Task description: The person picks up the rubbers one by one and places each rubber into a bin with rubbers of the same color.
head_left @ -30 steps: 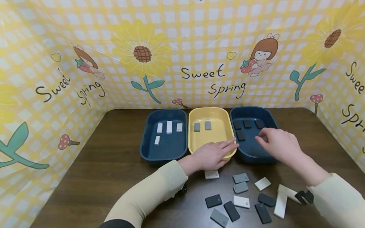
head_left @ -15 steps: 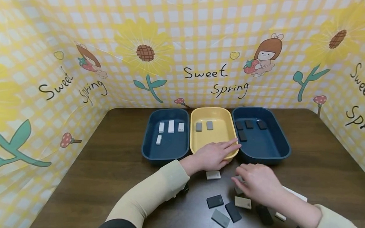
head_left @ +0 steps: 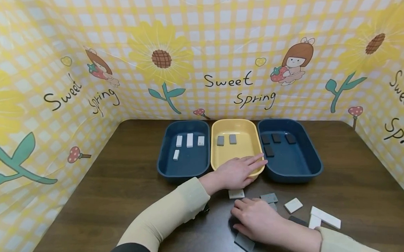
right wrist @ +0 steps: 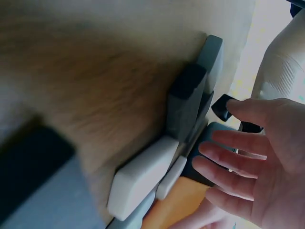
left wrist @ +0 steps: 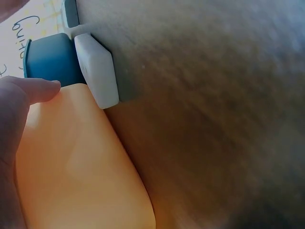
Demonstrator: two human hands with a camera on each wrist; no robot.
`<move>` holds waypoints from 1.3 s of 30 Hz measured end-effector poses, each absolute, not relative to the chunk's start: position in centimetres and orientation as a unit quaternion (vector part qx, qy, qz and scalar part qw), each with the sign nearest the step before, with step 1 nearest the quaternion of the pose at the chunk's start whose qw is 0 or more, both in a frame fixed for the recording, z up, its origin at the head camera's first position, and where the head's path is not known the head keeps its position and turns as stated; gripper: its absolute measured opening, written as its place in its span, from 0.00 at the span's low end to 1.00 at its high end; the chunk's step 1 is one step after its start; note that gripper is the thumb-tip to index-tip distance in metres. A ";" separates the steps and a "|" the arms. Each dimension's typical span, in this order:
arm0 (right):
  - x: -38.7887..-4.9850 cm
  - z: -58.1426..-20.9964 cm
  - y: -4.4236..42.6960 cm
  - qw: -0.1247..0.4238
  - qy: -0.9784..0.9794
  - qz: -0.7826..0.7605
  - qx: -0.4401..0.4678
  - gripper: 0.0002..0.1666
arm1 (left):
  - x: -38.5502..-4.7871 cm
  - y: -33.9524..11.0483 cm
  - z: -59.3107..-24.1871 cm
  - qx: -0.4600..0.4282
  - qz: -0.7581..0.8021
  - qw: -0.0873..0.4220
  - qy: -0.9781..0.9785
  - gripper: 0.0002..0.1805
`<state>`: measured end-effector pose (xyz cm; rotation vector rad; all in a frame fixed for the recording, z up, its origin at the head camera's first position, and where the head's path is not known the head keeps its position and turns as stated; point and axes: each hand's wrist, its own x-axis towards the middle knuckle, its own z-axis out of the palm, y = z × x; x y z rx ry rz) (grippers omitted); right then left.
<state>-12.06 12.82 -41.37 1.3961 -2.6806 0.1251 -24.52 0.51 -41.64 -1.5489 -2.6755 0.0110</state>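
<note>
My left hand (head_left: 237,173) lies over the near right corner of the yellow tray (head_left: 220,160), its straight fingers across the right rim. In the left wrist view, a straight digit touches the outside of the tray wall. My right hand (head_left: 258,218) is low over the loose small blocks, covering several. The right wrist view shows its fingers (right wrist: 228,157) spread and relaxed, holding nothing. A black block (right wrist: 188,98) and a white block (right wrist: 143,179) stand out near it. A grey block (head_left: 244,243) lies just below the right hand; a white block (head_left: 236,194) lies beyond.
The left blue tray (head_left: 183,169) holds several white blocks, the yellow tray two grey ones, and the right blue tray (head_left: 297,167) several black ones. To the right of my hand lie a white block (head_left: 293,205) and a long white block (head_left: 325,217). Patterned cloth surrounds the table.
My right hand has moved from over the right blue tray down to the loose blocks, then farther left over them. The left hand stays on the yellow tray.
</note>
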 end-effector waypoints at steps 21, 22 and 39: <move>-12.7 -42.1 11.6 0.015 -0.872 0.002 0.489 0.11 | -24.5 0.6 -41.7 -0.500 0.001 0.024 -0.866 0.37; -12.8 -42.1 11.6 0.013 -0.871 0.004 0.490 0.11 | -24.5 0.6 -41.7 -0.500 0.001 0.025 -0.866 0.37; -13.1 -40.2 14.4 0.052 -0.884 0.049 0.462 0.11 | -24.6 0.6 -41.8 -0.499 -0.007 0.021 -0.866 0.37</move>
